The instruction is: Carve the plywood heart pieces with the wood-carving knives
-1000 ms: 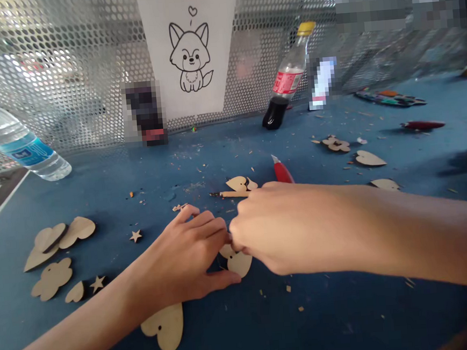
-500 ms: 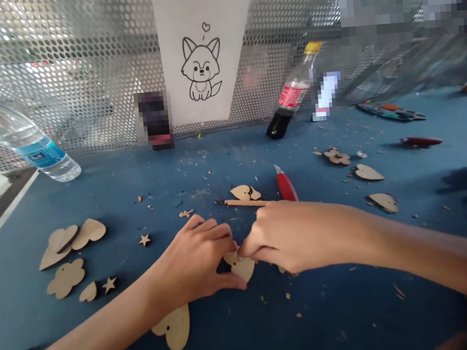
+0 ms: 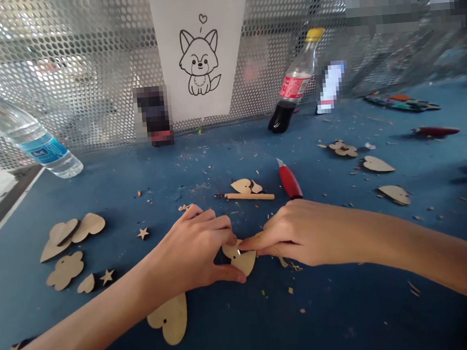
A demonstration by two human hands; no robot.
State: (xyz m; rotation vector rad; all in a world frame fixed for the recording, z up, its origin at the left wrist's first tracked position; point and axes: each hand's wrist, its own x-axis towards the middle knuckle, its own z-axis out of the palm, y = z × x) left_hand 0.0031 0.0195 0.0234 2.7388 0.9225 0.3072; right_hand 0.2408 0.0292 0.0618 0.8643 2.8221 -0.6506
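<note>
My left hand grips a thin wooden heart at its left edge, thumb below and fingers above. The heart has a small dark hole. My right hand is closed, its index finger stretched to the heart's face. A bright metallic sliver shows at that fingertip; whatever the fingers pinch is mostly hidden. Just beyond lie a red-handled knife, partly behind my right hand, and a wooden-handled tool with a dark tip. Near my left forearm rests a larger wooden heart.
Wooden hearts, a flower shape and stars lie left. More wooden hearts and a dark red tool are right. A water bottle, cola bottle and fox drawing stand along the mesh. Wood chips dot the table.
My right hand has shifted a little, uncovering the full handle of the wooden tool and the metallic sliver on the heart. My left hand keeps its hold. The view has tilted slightly.
</note>
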